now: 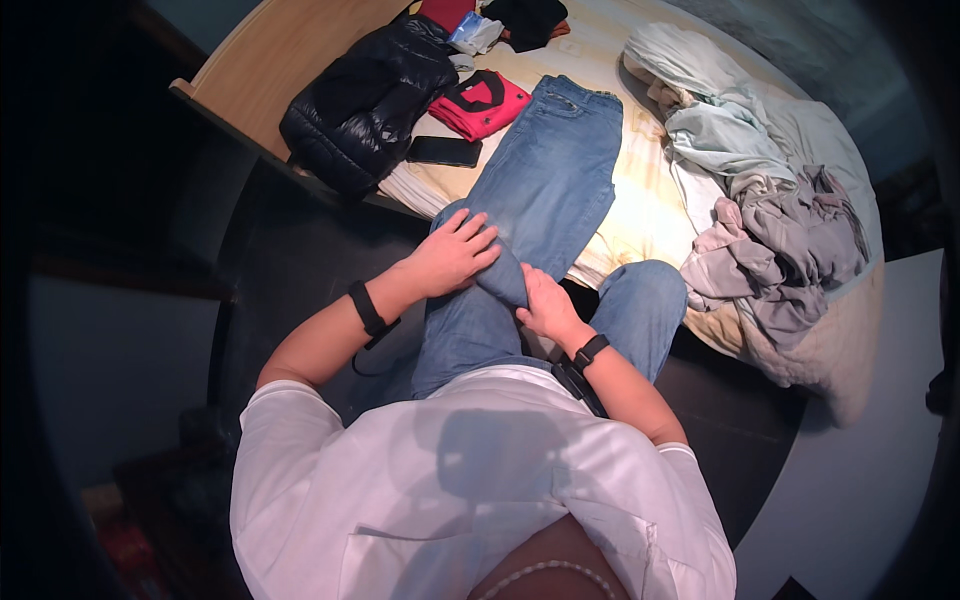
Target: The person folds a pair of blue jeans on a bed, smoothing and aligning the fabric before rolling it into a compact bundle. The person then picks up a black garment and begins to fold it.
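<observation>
A pair of blue jeans (559,165) lies lengthwise, legs together, with its waistband on the bed and its lower end over my knee. My left hand (454,259) rests on the lower end of the legs, fingers slightly spread. At the right edge of that end, my right hand (547,304) grips the denim, its thumb underneath. The leg end looks folded or rolled over between both hands; its underside is hidden. Left of the jeans lie a folded red shirt with a black collar (480,105) and a black smartphone (446,151).
A black puffer jacket (367,105) lies by the wooden bed board (277,67). Behind the red shirt are a plastic packet (474,34) and dark folded clothing (529,19). Crumpled grey and pale fabrics (780,217) cover the bed's right side. My knees touch or nearly touch the bed's edge.
</observation>
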### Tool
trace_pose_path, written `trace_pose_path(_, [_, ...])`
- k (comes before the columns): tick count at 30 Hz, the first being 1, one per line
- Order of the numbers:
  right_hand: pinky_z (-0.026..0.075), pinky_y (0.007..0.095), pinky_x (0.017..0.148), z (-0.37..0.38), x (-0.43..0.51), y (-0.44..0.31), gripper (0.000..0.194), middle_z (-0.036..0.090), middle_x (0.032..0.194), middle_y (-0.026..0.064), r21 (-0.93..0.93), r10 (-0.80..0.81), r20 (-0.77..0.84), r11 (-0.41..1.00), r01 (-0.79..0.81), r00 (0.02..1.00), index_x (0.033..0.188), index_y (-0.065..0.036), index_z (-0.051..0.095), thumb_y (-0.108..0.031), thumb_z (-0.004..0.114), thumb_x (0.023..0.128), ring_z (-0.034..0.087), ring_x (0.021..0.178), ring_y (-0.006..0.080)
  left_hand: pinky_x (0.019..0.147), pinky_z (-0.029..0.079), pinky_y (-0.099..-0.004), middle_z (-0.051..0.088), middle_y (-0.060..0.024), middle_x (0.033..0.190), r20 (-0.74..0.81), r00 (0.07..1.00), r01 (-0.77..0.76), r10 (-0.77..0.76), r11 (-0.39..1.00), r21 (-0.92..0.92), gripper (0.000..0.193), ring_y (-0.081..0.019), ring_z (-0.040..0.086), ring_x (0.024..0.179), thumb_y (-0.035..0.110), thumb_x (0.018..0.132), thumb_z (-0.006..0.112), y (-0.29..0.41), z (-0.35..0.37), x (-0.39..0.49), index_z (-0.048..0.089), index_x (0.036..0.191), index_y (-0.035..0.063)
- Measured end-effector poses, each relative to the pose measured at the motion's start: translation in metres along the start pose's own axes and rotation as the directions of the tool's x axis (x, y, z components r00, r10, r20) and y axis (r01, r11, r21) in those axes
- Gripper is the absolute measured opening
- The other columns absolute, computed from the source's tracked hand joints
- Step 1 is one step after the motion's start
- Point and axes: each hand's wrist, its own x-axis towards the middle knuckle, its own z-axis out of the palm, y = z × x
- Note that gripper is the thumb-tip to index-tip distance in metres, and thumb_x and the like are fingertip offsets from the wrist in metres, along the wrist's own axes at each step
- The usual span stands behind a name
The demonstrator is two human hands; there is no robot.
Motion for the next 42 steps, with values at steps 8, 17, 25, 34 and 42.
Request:
trace_pose_path(8, [0.05, 0.0422, 0.092, -0.014, -0.005, 0.005, 0.073, 0.061, 0.113, 0.0167, -0.003, 0.017, -0.031, 1.0, -0.017, 0.999, 0.139, -0.004, 0.043, -0.004, 0.071, 0.071, 0.06, 0.107, 0.0364, 0.099, 0.048, -0.0417, 0.06, -0.0087, 0.125, -0.127, 0.992, -0.036, 0.005, 0.971, -0.236, 0.061, -0.0337, 0.055, 0.115, 0.008, 0.059, 0.08, -0.03, 0.014, 0.009, 0.064, 0.117, 0.0077])
trace_pose_path(17, [0.05, 0.0441, 0.094, -0.04, -0.012, -0.011, 0.061, 0.065, 0.116, 0.0213, 0.224, -0.018, 0.134, 0.975, -0.012, 0.991, 0.131, -0.007, 0.055, 0.003, 0.06, 0.071, 0.061, 0.11, 0.0395, 0.091, 0.046, -0.0397, 0.062, -0.0066, 0.113, 0.099, 0.995, 0.035, 0.001, 0.934, -0.357, 0.053, -0.0291, 0.058, 0.101, 0.015, 0.06, 0.081, -0.025, -0.025, -0.011, 0.067, 0.11, 0.0099])
trace_pose_path(25, [0.051, 0.0335, 0.086, -0.008, -0.007, 0.005, 0.052, 0.071, 0.102, 0.0177, 0.624, 0.056, 0.38, 0.721, -0.301, 0.923, 0.125, -0.003, 0.06, 0.003, 0.058, 0.073, 0.067, 0.094, 0.0276, 0.08, 0.049, -0.0396, 0.066, -0.0121, 0.09, 0.293, 0.948, 0.28, -0.123, 0.762, -0.584, 0.045, -0.0331, 0.063, 0.085, 0.023, 0.065, 0.082, -0.03, -0.028, -0.014, 0.067, 0.105, 0.0074])
trace_pose_path(34, [0.049, 0.0289, 0.089, -0.008, -0.009, 0.013, 0.055, 0.065, 0.09, 0.0109, 0.409, 0.402, 0.359, 0.744, -0.529, 0.842, 0.127, 0.003, 0.054, -0.001, 0.063, 0.073, 0.064, 0.09, 0.0218, 0.076, 0.051, -0.0399, 0.066, -0.0187, 0.088, 0.287, 0.873, 0.483, -0.395, 0.615, -0.623, 0.059, -0.0347, 0.066, 0.086, 0.042, 0.071, 0.084, -0.033, -0.01, 0.0, 0.061, 0.109, 0.004])
trace_pose_path(42, [0.039, 0.0443, 0.108, -0.007, -0.011, 0.002, 0.072, 0.05, 0.135, 0.0231, 0.133, 0.005, -0.241, 0.991, 0.027, 0.97, 0.137, 0.002, 0.046, -0.014, 0.071, 0.071, 0.046, 0.128, 0.0403, 0.08, 0.051, -0.0435, 0.067, -0.0207, 0.09, 0.349, 0.751, 0.652, -0.56, 0.548, -0.523, 0.071, -0.0371, 0.066, 0.092, 0.056, 0.075, 0.078, -0.031, 0.0, 0.012, 0.058, 0.117, 0.0017])
